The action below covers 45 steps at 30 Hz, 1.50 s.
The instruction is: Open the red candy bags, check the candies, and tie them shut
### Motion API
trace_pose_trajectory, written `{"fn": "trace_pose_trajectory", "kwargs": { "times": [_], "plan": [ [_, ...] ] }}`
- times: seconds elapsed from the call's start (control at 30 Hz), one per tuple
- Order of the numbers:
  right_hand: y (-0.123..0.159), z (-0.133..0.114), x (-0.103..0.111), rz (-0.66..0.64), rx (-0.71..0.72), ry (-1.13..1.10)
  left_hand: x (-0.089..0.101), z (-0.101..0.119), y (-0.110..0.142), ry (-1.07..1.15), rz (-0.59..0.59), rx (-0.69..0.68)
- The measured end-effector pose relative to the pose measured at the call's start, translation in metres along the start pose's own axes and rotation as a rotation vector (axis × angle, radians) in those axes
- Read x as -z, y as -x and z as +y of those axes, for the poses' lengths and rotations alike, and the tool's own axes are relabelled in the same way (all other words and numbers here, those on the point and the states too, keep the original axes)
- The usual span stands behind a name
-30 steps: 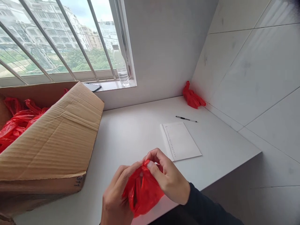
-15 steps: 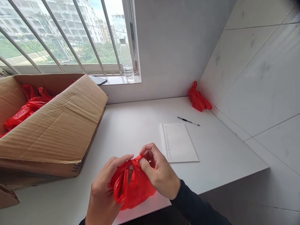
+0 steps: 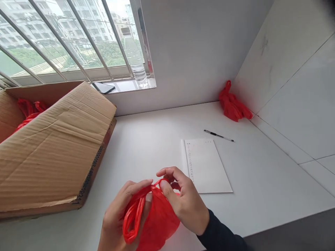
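A red plastic bag point(image 3: 163, 223) is held between my two hands above the front of the white table. My left hand point(image 3: 123, 209) is closed on its top, with a looped handle hanging over the fingers and the thumb tip showing through the gap. My right hand point(image 3: 184, 202) pinches the upper edge of the bag between thumb and fingers, close to the left fingertips. The bag's lower part runs out of view at the bottom; whatever is inside cannot be made out.
On the left stands an open cardboard box point(image 3: 60, 139) with red plastic bags point(image 3: 28, 113) inside. A notebook point(image 3: 209, 167) and a pen point(image 3: 219, 135) lie right of centre. Another red bag point(image 3: 234, 104) sits in the back corner. The windowsill bears a phone point(image 3: 104, 88) and a water bottle point(image 3: 137, 62).
The camera view has shifted and tilted slightly. Both hands still grip the red bag, which appears lower and opened out a little more; the right fingers have shifted along its top edge.
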State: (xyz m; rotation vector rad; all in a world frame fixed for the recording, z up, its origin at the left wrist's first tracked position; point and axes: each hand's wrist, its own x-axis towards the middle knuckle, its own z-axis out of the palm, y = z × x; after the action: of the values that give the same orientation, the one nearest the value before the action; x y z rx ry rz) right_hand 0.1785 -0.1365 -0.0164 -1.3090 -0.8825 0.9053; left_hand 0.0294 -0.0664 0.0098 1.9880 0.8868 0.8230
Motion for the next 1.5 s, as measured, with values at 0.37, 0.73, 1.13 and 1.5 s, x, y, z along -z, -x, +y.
{"fn": "trace_pose_trajectory", "kwargs": {
  "times": [0.37, 0.73, 1.13, 1.5],
  "plan": [
    [-0.013, -0.006, -0.028, -0.002, -0.077, -0.019, 0.036, -0.030, -0.013, 0.064, -0.012, 0.101],
    [0.019, -0.013, -0.035, 0.017, -0.159, 0.439, 0.066, -0.054, 0.017, 0.235, -0.026, 0.179],
    [0.027, -0.023, -0.019, 0.354, 0.157, 0.300, 0.085, -0.033, 0.022, 0.317, 0.266, 0.171],
    [0.037, -0.042, -0.064, 0.375, 0.717, 0.668, 0.074, -0.049, 0.030, -0.137, 0.156, 0.116]
  ]
}}
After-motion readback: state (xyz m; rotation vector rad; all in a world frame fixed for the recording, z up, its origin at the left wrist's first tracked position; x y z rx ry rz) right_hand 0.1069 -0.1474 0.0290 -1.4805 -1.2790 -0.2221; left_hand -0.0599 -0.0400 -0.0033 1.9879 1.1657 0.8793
